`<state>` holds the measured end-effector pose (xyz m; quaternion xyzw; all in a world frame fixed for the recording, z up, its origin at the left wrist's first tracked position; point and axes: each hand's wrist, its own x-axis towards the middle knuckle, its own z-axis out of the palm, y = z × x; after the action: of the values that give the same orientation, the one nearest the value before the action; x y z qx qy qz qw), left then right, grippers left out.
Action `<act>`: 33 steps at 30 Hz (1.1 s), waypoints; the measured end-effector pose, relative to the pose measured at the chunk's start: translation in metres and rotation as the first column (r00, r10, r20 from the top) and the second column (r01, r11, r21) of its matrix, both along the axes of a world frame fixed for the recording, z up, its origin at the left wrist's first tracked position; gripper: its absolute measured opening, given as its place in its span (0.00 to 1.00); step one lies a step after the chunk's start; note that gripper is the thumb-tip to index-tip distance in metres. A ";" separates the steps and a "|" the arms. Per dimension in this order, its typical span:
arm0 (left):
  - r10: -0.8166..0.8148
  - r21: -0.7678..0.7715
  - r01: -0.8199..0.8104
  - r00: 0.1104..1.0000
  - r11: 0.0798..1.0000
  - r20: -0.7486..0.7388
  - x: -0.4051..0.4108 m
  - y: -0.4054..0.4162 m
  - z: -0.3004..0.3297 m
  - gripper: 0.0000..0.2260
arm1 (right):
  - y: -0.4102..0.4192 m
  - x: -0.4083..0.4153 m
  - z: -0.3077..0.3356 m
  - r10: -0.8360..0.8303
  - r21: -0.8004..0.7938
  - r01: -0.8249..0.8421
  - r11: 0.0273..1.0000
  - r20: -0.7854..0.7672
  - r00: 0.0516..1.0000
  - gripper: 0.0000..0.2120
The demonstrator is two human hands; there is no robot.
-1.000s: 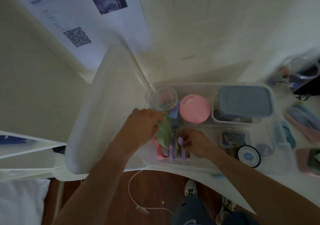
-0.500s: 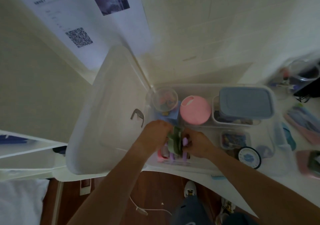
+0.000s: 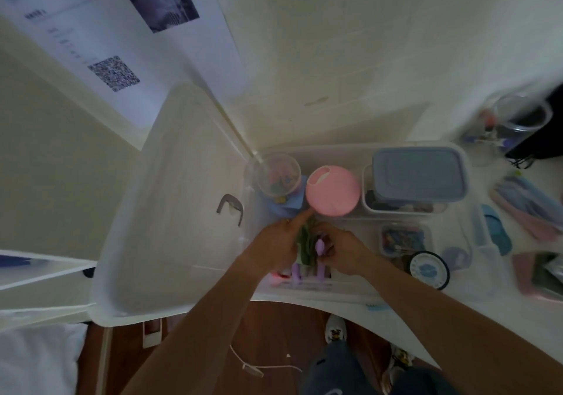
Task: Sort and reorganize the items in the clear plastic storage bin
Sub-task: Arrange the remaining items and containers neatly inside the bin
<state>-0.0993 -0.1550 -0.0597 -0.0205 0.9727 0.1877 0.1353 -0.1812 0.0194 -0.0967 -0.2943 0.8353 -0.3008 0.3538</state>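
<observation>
The clear plastic storage bin (image 3: 341,148) sits on the white desk, its lid (image 3: 170,212) swung open to the left. Both hands meet over the bin's front left part. My left hand (image 3: 274,244) and my right hand (image 3: 342,251) together pinch a thin green item (image 3: 306,245) standing on edge between them. My left forefinger stretches toward a pink round container (image 3: 332,190). Purple pieces (image 3: 297,271) stand below the hands. Further back are a clear cup (image 3: 277,174) with small coloured bits and a grey-lidded box (image 3: 419,174).
Inside the bin's right part lie a small clear case of coloured bits (image 3: 403,238) and a round black-rimmed tin (image 3: 429,269). Right of the bin on the desk are a blue item (image 3: 495,230), pastel pouches (image 3: 530,209) and a clear jar (image 3: 522,117). Brown floor and a white cable (image 3: 259,367) lie below.
Both hands have closed in on the green item, which now stands narrower between them. My left hand slid right off the bin's left wall, uncovering the lid's latch.
</observation>
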 end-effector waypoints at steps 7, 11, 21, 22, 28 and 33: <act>0.024 -0.092 -0.016 0.996 0.996 0.091 -0.002 0.005 -0.008 0.12 | 0.000 0.001 -0.003 0.071 0.006 -0.071 0.997 0.030 0.997 0.14; 0.039 -0.211 -0.026 0.998 0.977 0.057 -0.011 0.011 -0.005 0.19 | 0.002 -0.001 -0.006 0.058 -0.013 -0.057 0.998 0.062 0.996 0.12; -0.033 -0.299 0.026 0.999 0.954 -0.018 -0.020 0.007 0.011 0.08 | 0.010 -0.006 -0.005 -0.092 -0.041 0.095 0.995 0.066 0.994 0.08; -0.021 -0.301 0.009 0.999 0.954 -0.037 -0.018 0.006 0.017 0.08 | 0.009 -0.007 -0.004 -0.097 -0.058 0.100 0.993 0.060 0.994 0.08; 0.046 -0.106 -0.061 0.989 0.992 -0.141 0.020 0.002 0.076 0.08 | 0.003 -0.003 -0.009 0.033 -0.053 -0.030 0.998 0.069 0.997 0.08; 0.131 -0.083 -0.149 0.972 0.985 -0.194 0.037 -0.009 0.123 0.10 | -0.013 0.006 -0.006 0.009 -0.026 -0.006 1.000 0.126 0.992 0.14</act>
<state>-0.0621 -0.1640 0.0631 -0.0777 0.9852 0.1503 0.0280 -0.1754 0.0060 -0.1027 -0.2823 0.8062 -0.3281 0.4034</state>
